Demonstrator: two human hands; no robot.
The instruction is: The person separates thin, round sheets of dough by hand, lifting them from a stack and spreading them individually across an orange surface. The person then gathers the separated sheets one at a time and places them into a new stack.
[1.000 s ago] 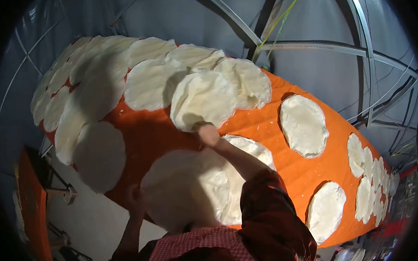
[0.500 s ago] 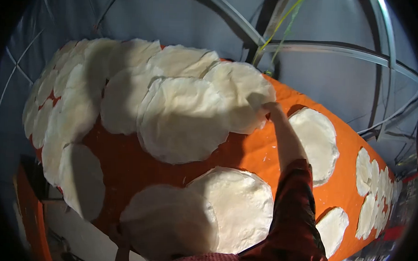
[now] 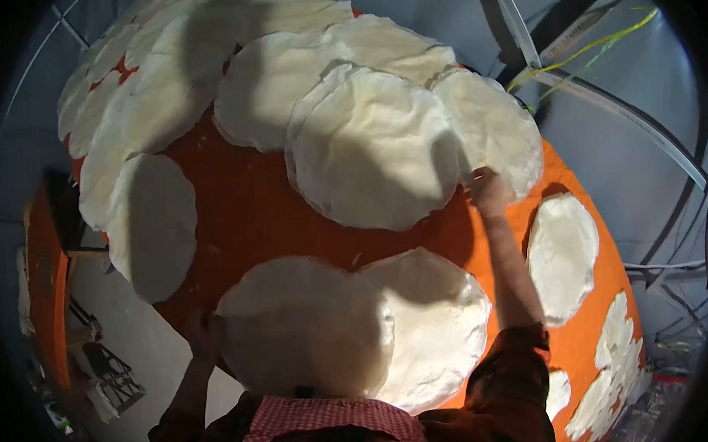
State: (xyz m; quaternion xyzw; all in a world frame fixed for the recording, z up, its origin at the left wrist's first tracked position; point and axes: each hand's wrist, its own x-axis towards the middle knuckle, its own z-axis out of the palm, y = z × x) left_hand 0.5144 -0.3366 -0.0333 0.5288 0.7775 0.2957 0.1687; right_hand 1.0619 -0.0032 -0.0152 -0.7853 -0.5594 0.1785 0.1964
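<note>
Reaches right hand forward to pale round sheet, holds left hand low at orange bench edge, can't tell either grip.

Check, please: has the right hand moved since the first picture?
Yes. The right hand has moved rightward, nearer to the upper lone sheet on the orange cloth.

From here, the round cream-white dough-like sheets look matt, softly wrinkled, rougher and crusted at the rims near the bench's front edge. The orange cloth-like covering of the bench is matt with faint creases. Behind its far edge, the grey sheeting seems smooth, and the silvery bar has a metallic sheen.
</note>
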